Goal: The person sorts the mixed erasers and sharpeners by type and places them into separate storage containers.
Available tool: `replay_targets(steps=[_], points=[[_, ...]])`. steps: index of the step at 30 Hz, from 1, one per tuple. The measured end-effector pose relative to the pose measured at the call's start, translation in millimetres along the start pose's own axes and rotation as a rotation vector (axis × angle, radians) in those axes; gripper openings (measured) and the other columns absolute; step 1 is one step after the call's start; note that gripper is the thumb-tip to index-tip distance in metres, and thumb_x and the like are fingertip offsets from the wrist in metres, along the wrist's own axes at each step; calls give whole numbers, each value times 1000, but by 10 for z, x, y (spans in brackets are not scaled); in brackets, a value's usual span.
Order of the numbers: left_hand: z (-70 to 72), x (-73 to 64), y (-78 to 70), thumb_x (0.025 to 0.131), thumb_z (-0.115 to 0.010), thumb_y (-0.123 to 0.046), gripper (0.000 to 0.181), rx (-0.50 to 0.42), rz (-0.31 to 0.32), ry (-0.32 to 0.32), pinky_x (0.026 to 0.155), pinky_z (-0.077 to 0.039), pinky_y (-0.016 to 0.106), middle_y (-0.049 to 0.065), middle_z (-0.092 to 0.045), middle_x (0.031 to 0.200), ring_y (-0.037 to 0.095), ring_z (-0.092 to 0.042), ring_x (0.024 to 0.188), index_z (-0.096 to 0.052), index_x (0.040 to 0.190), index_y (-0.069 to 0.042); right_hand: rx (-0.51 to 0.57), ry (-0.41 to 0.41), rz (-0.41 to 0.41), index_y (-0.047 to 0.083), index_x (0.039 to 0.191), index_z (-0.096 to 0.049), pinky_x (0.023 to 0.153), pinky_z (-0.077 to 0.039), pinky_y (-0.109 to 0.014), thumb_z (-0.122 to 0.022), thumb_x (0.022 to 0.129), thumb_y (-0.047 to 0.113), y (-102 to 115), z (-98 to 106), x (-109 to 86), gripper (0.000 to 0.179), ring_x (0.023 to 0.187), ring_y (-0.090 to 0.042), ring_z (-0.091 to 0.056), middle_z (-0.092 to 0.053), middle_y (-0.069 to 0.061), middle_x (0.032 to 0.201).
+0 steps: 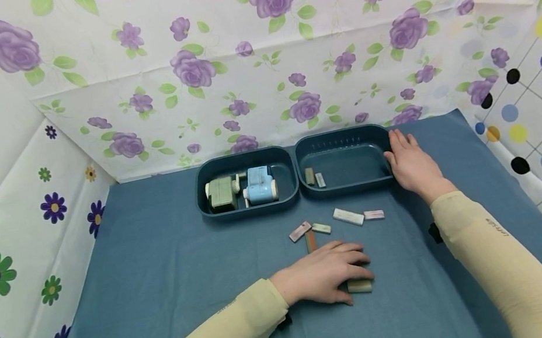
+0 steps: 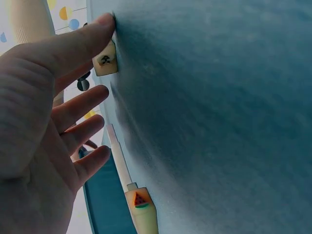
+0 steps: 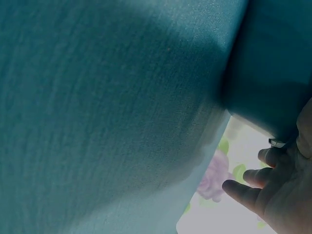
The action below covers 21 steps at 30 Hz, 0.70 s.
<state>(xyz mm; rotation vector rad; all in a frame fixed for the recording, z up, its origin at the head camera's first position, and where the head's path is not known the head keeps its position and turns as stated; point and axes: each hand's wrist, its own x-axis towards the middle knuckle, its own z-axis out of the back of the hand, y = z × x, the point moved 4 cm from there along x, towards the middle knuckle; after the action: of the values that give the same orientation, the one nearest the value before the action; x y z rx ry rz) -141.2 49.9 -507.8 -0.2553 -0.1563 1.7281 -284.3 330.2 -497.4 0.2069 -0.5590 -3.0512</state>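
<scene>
My left hand [image 1: 327,272] reaches over a pale green eraser [image 1: 360,286], its thumb and index finger at the eraser's sides. In the left wrist view that eraser [image 2: 106,60] shows a small dark print beside the thumb, and the other fingers are spread apart. Whether the fingertips touch it, I cannot tell. My right hand [image 1: 413,164] rests against the right end of a dark blue plastic tray [image 1: 351,187], with fairly straight fingers. Inside that tray lie two small erasers, one brownish [image 1: 309,176] and one pale [image 1: 320,180].
A second blue tray [image 1: 251,211] adjoins on the left, holding a green crank sharpener [image 1: 223,193] and a blue one [image 1: 259,185]. Several erasers lie before the trays, among them a white one [image 1: 348,216], a pink one [image 1: 374,215] and an orange-brown one [image 1: 311,241]. Flowered sheets stand behind.
</scene>
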Motion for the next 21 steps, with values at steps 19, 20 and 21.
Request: replay_targets(steps=[19, 20, 21], points=[[29, 40, -11, 97, -83, -41, 58, -35, -3, 33, 131, -19, 37, 1, -47, 165, 24, -28, 160, -64, 151, -33, 272, 10, 18, 20, 174, 4, 120, -14, -78, -40, 109, 68, -203, 2, -51, 92, 160, -52, -1, 0, -25, 177], [34, 41, -16, 97, -83, -39, 57, -33, -6, 38, 131, -20, 37, 1, -47, 165, 24, -28, 161, -64, 150, -33, 275, 17, 24, 21, 174, 4, 120, -13, -78, -42, 109, 68, -212, 10, -56, 92, 161, -50, 1, 1, -24, 177], [40, 41, -20, 98, -83, -35, 55, -33, -9, 43, 131, -20, 38, 1, -47, 165, 25, -27, 161, -65, 149, -33, 276, 25, 28, 22, 173, 4, 121, -12, -78, -43, 108, 68, -222, 15, -62, 93, 162, -48, 3, 2, -23, 178]])
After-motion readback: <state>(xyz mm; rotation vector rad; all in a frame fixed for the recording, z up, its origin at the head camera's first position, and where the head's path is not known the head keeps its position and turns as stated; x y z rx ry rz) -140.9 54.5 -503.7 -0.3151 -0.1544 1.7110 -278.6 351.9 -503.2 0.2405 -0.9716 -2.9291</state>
